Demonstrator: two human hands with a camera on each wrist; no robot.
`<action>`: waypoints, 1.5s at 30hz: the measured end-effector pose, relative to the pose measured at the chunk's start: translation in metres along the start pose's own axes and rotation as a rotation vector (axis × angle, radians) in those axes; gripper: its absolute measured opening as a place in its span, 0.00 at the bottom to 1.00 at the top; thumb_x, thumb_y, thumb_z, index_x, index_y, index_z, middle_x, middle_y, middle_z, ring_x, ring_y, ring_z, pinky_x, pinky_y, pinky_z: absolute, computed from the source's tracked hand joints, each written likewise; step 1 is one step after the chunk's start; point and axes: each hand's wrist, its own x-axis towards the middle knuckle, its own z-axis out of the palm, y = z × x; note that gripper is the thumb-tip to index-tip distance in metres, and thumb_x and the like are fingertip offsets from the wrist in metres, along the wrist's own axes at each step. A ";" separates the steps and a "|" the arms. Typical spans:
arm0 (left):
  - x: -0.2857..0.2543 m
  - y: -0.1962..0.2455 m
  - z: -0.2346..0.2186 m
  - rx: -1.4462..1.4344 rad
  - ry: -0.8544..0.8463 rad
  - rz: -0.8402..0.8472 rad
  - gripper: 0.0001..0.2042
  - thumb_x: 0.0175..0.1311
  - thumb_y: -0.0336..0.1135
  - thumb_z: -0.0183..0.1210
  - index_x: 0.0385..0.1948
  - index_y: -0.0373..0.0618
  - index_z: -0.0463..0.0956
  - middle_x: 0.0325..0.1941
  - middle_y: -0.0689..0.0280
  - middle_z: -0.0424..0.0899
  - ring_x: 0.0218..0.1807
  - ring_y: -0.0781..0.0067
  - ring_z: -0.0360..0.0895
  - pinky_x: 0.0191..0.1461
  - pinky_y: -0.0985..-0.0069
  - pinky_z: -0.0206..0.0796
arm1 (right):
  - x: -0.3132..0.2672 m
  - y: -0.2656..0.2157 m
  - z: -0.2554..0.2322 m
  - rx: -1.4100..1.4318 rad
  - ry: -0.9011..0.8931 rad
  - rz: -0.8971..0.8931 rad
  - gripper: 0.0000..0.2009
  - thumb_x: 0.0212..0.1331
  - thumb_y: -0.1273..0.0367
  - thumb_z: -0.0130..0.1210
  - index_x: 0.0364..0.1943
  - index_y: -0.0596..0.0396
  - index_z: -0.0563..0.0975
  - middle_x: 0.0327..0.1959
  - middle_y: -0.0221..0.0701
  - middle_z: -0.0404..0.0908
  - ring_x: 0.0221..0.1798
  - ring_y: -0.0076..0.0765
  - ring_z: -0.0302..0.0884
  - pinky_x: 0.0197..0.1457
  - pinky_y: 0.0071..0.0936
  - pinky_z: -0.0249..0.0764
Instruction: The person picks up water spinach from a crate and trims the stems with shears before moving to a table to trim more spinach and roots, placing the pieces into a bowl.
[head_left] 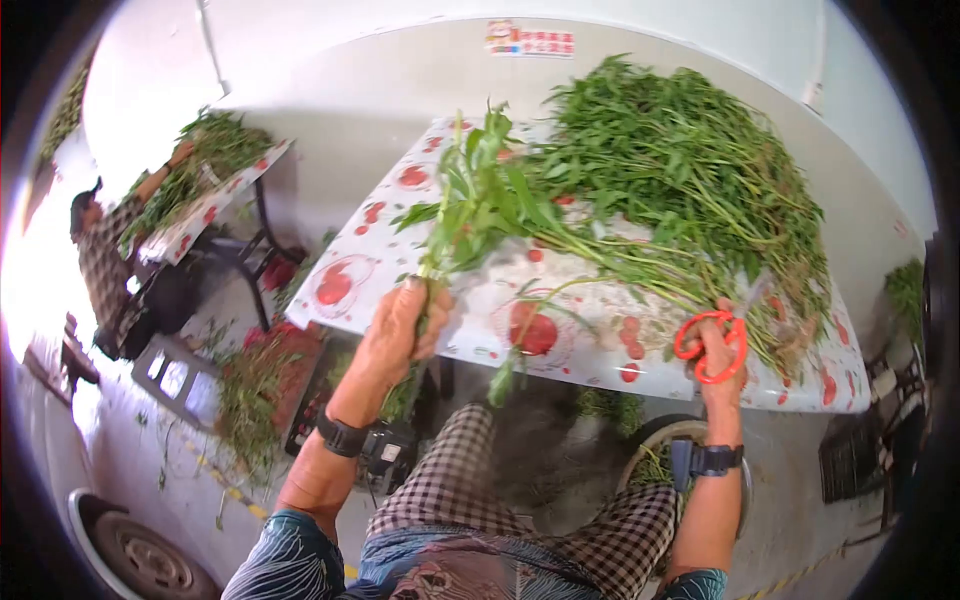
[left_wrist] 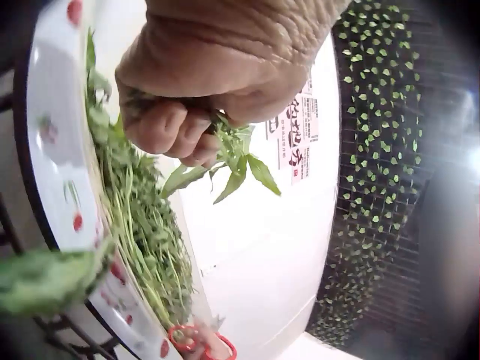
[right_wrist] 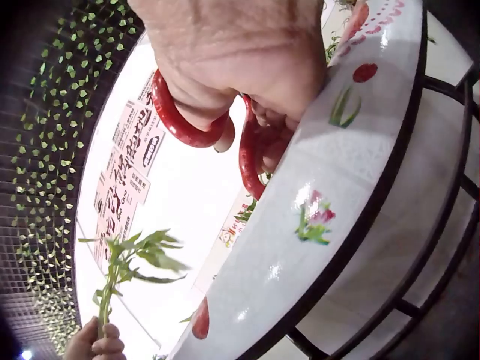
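In the head view my left hand (head_left: 395,325) grips a bunch of leafy green stems (head_left: 475,205) upright over the table's front edge. The left wrist view shows its fingers curled round the stems, with leaf tips (left_wrist: 241,163) poking out beside them. On the right, my right hand (head_left: 722,362) holds red-handled scissors (head_left: 741,350), fingers through the loops, over the near right part of the table. The red loops (right_wrist: 184,135) also show in the right wrist view. Beside that hand, long cut stems (head_left: 640,265) trail leftwards from a large heap of greens (head_left: 680,160).
The table's white cloth (head_left: 440,320) has red fruit prints. Below its edge stand a round bin (head_left: 690,430) and a dark crate (head_left: 310,400). Another person (head_left: 105,250) works at a second table at left. A wheel (head_left: 150,555) shows at lower left.
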 end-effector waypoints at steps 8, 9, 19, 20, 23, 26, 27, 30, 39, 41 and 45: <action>-0.055 -0.006 -0.136 0.066 0.553 0.175 0.12 0.67 0.43 0.44 0.31 0.46 0.68 0.17 0.73 0.66 0.12 0.86 0.56 0.14 0.86 0.47 | 0.002 0.008 0.001 0.026 -0.013 -0.058 0.29 0.58 0.67 0.51 0.61 0.62 0.55 0.22 0.25 0.68 0.24 0.18 0.64 0.27 0.16 0.62; -0.063 -0.012 -0.148 0.099 0.626 0.144 0.11 0.67 0.42 0.45 0.31 0.46 0.68 0.17 0.73 0.66 0.12 0.86 0.56 0.14 0.85 0.47 | 0.002 0.008 0.002 0.038 -0.016 -0.057 0.29 0.58 0.67 0.51 0.61 0.62 0.55 0.22 0.25 0.68 0.24 0.18 0.64 0.27 0.17 0.62; -0.108 -0.157 -0.242 0.016 0.774 -0.303 0.06 0.65 0.37 0.48 0.30 0.48 0.68 0.18 0.71 0.69 0.13 0.81 0.61 0.13 0.80 0.52 | 0.010 0.016 -0.017 -0.044 0.017 -0.058 0.23 0.60 0.67 0.49 0.59 0.58 0.60 0.27 0.25 0.69 0.27 0.19 0.65 0.31 0.19 0.64; -0.109 -0.168 -0.246 0.005 0.758 -0.356 0.07 0.65 0.37 0.48 0.29 0.48 0.68 0.18 0.71 0.68 0.12 0.81 0.60 0.13 0.80 0.51 | 0.010 0.015 -0.017 -0.057 0.013 -0.066 0.23 0.60 0.67 0.49 0.59 0.58 0.60 0.27 0.25 0.69 0.28 0.19 0.65 0.31 0.18 0.64; -0.113 -0.197 -0.254 0.005 0.727 -0.507 0.08 0.65 0.39 0.48 0.28 0.47 0.68 0.16 0.72 0.65 0.10 0.81 0.55 0.11 0.80 0.47 | 0.011 0.015 -0.015 -0.081 0.046 -0.069 0.22 0.60 0.67 0.49 0.58 0.58 0.61 0.27 0.24 0.69 0.28 0.18 0.64 0.31 0.18 0.63; -0.113 -0.211 -0.249 0.035 0.717 -0.469 0.09 0.61 0.34 0.50 0.21 0.46 0.66 0.13 0.72 0.64 0.08 0.82 0.55 0.09 0.80 0.45 | 0.017 0.017 -0.025 -0.100 0.035 -0.058 0.23 0.60 0.68 0.49 0.58 0.59 0.62 0.29 0.26 0.71 0.31 0.19 0.66 0.33 0.19 0.65; -0.112 -0.220 -0.251 0.088 0.733 -0.477 0.09 0.61 0.34 0.49 0.21 0.45 0.66 0.12 0.71 0.64 0.08 0.81 0.55 0.09 0.79 0.45 | 0.018 0.018 -0.028 -0.106 0.021 -0.054 0.23 0.60 0.68 0.50 0.58 0.60 0.63 0.30 0.27 0.71 0.32 0.20 0.67 0.34 0.20 0.66; -0.113 -0.238 -0.257 0.175 0.693 -0.470 0.09 0.60 0.34 0.49 0.21 0.44 0.66 0.13 0.71 0.65 0.09 0.81 0.57 0.10 0.79 0.47 | 0.017 0.018 -0.024 -0.128 0.088 -0.054 0.21 0.61 0.67 0.48 0.58 0.57 0.63 0.28 0.23 0.70 0.28 0.17 0.64 0.31 0.16 0.62; -0.110 -0.246 -0.250 0.133 0.726 -0.565 0.08 0.62 0.36 0.48 0.25 0.45 0.67 0.19 0.70 0.68 0.13 0.80 0.59 0.12 0.80 0.51 | 0.021 0.018 -0.037 -0.194 0.092 -0.061 0.23 0.60 0.68 0.49 0.59 0.61 0.62 0.31 0.26 0.71 0.33 0.19 0.67 0.34 0.19 0.64; -0.110 -0.256 -0.252 0.146 0.723 -0.574 0.08 0.62 0.36 0.48 0.25 0.44 0.68 0.18 0.70 0.68 0.13 0.80 0.60 0.13 0.79 0.52 | 0.021 0.018 -0.036 -0.202 0.089 -0.058 0.21 0.61 0.67 0.48 0.58 0.58 0.64 0.30 0.25 0.71 0.31 0.18 0.66 0.34 0.18 0.65; -0.112 -0.275 -0.258 0.168 0.676 -0.602 0.08 0.61 0.36 0.49 0.27 0.43 0.71 0.18 0.71 0.68 0.13 0.81 0.60 0.13 0.80 0.51 | 0.020 0.020 -0.035 -0.208 0.101 -0.088 0.20 0.62 0.66 0.47 0.58 0.58 0.64 0.30 0.24 0.71 0.30 0.18 0.66 0.34 0.17 0.65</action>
